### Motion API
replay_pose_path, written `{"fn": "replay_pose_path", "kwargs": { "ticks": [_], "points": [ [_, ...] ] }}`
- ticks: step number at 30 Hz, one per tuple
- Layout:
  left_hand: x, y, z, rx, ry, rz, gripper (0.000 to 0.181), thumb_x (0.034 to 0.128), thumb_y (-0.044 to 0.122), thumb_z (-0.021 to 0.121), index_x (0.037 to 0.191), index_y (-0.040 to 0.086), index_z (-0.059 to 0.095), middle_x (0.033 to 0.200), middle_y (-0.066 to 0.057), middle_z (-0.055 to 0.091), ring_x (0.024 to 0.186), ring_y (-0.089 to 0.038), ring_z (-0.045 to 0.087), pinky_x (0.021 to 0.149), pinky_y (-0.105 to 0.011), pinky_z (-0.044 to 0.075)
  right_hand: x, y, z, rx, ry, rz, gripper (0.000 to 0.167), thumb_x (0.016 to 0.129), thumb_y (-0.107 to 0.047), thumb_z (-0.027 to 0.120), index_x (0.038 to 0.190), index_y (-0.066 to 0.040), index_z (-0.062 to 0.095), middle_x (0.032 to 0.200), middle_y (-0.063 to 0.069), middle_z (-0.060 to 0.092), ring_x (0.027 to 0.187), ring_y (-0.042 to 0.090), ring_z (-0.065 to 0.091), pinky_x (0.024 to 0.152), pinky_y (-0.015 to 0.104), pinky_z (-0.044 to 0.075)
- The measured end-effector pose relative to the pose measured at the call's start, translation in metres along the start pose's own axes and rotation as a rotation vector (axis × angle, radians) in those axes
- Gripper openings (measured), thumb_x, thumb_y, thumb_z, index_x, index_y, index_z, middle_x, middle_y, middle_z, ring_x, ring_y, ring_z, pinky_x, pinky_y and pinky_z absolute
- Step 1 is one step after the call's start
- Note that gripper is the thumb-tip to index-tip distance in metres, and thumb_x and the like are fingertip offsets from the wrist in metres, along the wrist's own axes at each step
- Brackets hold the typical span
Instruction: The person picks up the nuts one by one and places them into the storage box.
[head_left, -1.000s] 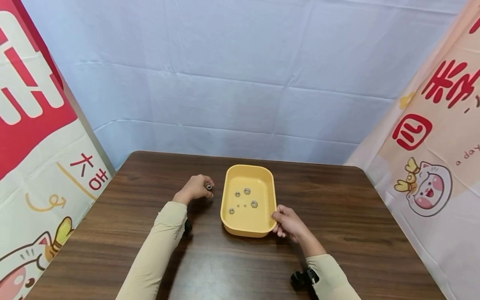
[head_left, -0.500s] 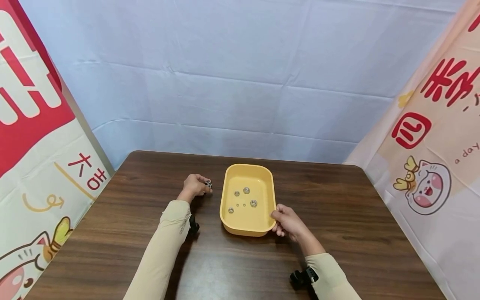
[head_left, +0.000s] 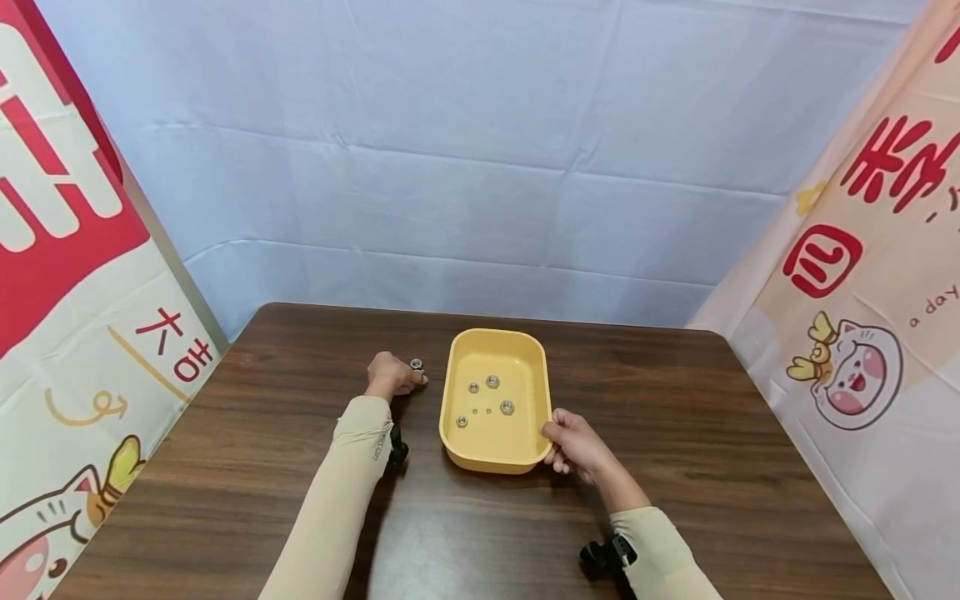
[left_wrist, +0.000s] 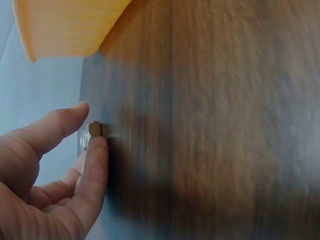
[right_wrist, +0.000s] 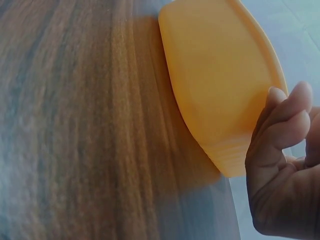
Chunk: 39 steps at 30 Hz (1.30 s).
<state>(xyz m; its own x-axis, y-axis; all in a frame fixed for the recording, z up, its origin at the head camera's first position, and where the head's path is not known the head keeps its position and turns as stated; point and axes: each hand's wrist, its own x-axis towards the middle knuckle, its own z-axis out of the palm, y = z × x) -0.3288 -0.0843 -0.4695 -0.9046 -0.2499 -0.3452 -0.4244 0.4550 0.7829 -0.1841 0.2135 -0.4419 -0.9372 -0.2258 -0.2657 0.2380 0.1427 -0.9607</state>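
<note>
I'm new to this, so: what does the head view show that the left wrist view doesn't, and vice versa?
Only the head view: nuts inside the yellow tray, and the right hand gripping it. Only the left wrist view: a clear gap between left thumb and fingertips. Both: the left hand, metal hardware at its fingers, tray, wooden tabletop.
</note>
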Motion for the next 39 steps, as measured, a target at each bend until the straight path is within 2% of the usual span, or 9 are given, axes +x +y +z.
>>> {"fn": "replay_pose_path", "kwargs": {
  "ticks": [3,6,10,14,18,26,30,34,39],
  "points": [
    [-0.004,0.002,0.002,0.041,0.027,0.014,0.041,0.0642,0.016,0.087,0.09,-0.006,0.063,0.064,-0.011,0.063,0.051,-0.02,0.063,0.051,-0.03,0.053,0.008,0.013,-0.003,-0.002,0.011,-0.002,0.007,0.09,-0.004,0.045,0.084,-0.001,0.043,0.054,0.005,0.053,0.037,0.007,0.045,0.035,0.019,0.036],
    [-0.01,0.006,0.003,0.096,0.048,0.051,0.039,0.0649,0.019,0.086,0.087,-0.003,0.063,0.064,-0.012,0.063,0.052,-0.022,0.063,0.049,-0.031,0.052,0.014,0.022,-0.006,0.002,0.019,0.004,0.007,0.09,-0.005,0.046,0.084,-0.002,0.044,0.053,0.005,0.053,0.036,0.007,0.044,0.034,0.019,0.036],
    [-0.018,0.011,0.004,0.144,0.07,0.093,0.031,0.0664,0.018,0.085,0.081,0.001,0.064,0.061,-0.011,0.061,0.051,-0.023,0.062,0.046,-0.029,0.047,0.005,0.009,-0.003,0.014,0.007,-0.002,0.008,0.09,-0.002,0.044,0.083,-0.001,0.044,0.054,0.006,0.052,0.037,0.007,0.045,0.035,0.019,0.036],
    [-0.02,0.013,0.005,0.162,0.097,0.086,0.024,0.0671,0.014,0.085,0.076,0.002,0.065,0.056,-0.009,0.059,0.047,-0.021,0.058,0.045,-0.028,0.044,-0.002,-0.002,0.0,0.002,0.005,-0.002,0.009,0.09,0.0,0.043,0.082,0.0,0.043,0.054,0.006,0.052,0.037,0.007,0.044,0.036,0.018,0.037],
    [-0.019,0.012,0.006,0.173,0.102,0.075,0.02,0.0678,0.011,0.083,0.074,0.001,0.066,0.054,-0.009,0.06,0.048,-0.021,0.06,0.044,-0.028,0.045,-0.001,0.002,-0.001,0.004,0.005,0.002,0.008,0.09,0.0,0.043,0.082,0.0,0.043,0.054,0.007,0.052,0.037,0.007,0.044,0.036,0.019,0.036],
    [-0.014,0.01,-0.005,0.178,0.01,0.052,0.024,0.0677,0.012,0.081,0.078,-0.002,0.065,0.063,-0.013,0.064,0.055,-0.025,0.065,0.053,-0.033,0.053,0.012,0.019,-0.005,-0.007,0.033,0.006,0.008,0.09,-0.004,0.046,0.083,-0.002,0.043,0.052,0.005,0.052,0.036,0.007,0.043,0.034,0.019,0.035],
    [-0.011,0.008,-0.012,0.174,-0.048,0.071,0.021,0.069,0.013,0.079,0.076,-0.002,0.067,0.067,-0.013,0.066,0.059,-0.025,0.066,0.056,-0.034,0.054,0.013,0.02,-0.004,-0.007,0.045,-0.005,0.008,0.089,-0.004,0.045,0.082,-0.002,0.042,0.052,0.005,0.052,0.035,0.007,0.043,0.034,0.019,0.034],
    [-0.01,0.003,-0.018,0.046,-0.136,0.074,0.012,0.0723,0.004,0.075,0.081,-0.003,0.069,0.071,-0.014,0.066,0.065,-0.026,0.065,0.061,-0.035,0.055,0.013,0.02,-0.004,-0.002,0.047,-0.012,0.008,0.089,-0.005,0.045,0.082,-0.003,0.042,0.052,0.005,0.052,0.035,0.007,0.043,0.034,0.018,0.034],
    [-0.01,-0.009,-0.023,-0.108,-0.24,0.059,0.014,0.0741,-0.009,0.066,0.088,-0.007,0.066,0.076,-0.015,0.066,0.066,-0.023,0.064,0.063,-0.033,0.054,0.013,0.021,-0.005,-0.006,0.034,-0.002,0.008,0.09,-0.005,0.045,0.083,-0.002,0.043,0.053,0.005,0.052,0.036,0.007,0.044,0.034,0.019,0.035]
  ]
}}
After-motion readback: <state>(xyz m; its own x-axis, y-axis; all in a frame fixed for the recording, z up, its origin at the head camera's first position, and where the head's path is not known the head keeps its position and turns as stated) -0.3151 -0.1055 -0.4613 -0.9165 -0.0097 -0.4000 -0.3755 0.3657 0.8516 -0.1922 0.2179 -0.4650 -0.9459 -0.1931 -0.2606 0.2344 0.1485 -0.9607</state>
